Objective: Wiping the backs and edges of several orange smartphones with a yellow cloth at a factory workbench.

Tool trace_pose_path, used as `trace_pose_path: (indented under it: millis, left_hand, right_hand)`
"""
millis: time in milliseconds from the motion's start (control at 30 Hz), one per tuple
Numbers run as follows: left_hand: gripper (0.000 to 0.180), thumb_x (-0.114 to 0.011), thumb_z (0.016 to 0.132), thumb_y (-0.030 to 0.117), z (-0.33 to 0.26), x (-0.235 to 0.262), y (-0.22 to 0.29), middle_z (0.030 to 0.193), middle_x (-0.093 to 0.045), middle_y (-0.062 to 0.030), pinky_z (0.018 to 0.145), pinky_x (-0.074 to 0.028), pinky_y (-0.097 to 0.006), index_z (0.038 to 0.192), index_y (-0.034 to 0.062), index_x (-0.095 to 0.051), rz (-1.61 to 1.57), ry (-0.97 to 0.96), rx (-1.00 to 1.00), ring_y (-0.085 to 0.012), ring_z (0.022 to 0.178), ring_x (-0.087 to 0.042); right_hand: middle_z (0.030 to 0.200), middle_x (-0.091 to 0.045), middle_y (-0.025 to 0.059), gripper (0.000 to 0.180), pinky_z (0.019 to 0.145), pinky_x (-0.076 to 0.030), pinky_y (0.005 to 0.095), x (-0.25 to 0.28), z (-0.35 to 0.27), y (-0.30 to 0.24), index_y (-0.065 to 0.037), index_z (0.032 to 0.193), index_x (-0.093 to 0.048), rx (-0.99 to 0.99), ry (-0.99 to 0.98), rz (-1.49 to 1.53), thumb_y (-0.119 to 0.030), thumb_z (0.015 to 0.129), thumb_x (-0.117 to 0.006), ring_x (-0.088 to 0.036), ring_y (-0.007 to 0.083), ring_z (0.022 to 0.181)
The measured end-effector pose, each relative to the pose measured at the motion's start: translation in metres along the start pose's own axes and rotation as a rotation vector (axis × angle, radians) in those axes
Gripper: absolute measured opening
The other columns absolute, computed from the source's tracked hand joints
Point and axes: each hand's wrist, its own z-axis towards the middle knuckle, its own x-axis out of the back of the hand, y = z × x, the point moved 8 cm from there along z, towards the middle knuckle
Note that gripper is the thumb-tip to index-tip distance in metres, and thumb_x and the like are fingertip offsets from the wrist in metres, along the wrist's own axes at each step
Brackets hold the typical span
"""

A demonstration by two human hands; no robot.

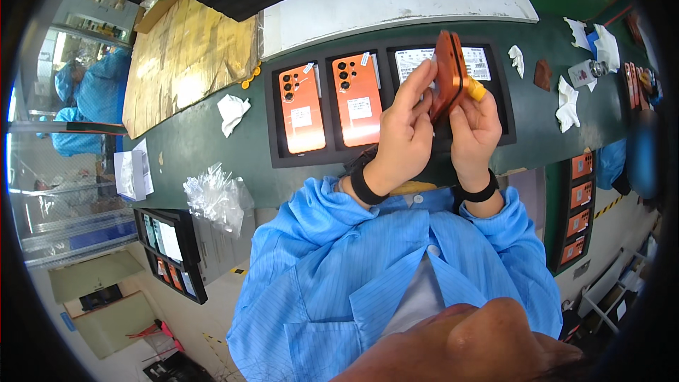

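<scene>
My left hand is closed around the side of an orange phone, which is tilted up and seen nearly edge-on. A dark seam runs along its side; I cannot tell whether one phone or two pressed together are held. My right hand pinches its lower right edge, with a yellow finger cot on one finger. Beneath lies a black tray. Two orange phones, a left one and a middle one, rest in it camera side up with white labels. A printed white sheet shows behind the held phone.
Crumpled white wipes and a clear plastic bag lie left on the green bench. Further right are more wipes, a brown piece and a small clear bottle. Another tray of orange phones stands at right.
</scene>
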Motion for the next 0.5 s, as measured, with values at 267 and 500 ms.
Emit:
trace_pose_path:
  millis: [267,500]
  left_hand:
    - [0.07,-0.036,0.084,-0.021,-0.01,0.001,0.0,0.15,-0.041,-0.0179,0.114,-0.039,-0.046,0.151,0.0006,-0.033,-0.052,0.021,0.024,-0.0296,0.145,-0.035]
    - [0.075,-0.048,0.08,-0.02,-0.007,0.002,0.012,0.143,-0.043,-0.0141,0.11,-0.046,-0.044,0.151,0.0029,-0.035,0.094,0.0,0.006,-0.0282,0.142,-0.039]
  right_hand:
    - [0.13,-0.058,0.0157,0.037,0.092,-0.053,0.0293,0.006,-0.007,-0.002,0.007,0.133,-0.048,0.079,0.007,0.007,0.013,0.096,-0.045,-0.062,0.0204,0.115]
    - [0.128,-0.058,0.0156,0.037,0.099,-0.052,0.0334,0.006,-0.008,0.0,0.007,0.131,-0.048,0.039,-0.01,-0.02,0.013,0.095,-0.044,-0.062,0.0219,0.116]
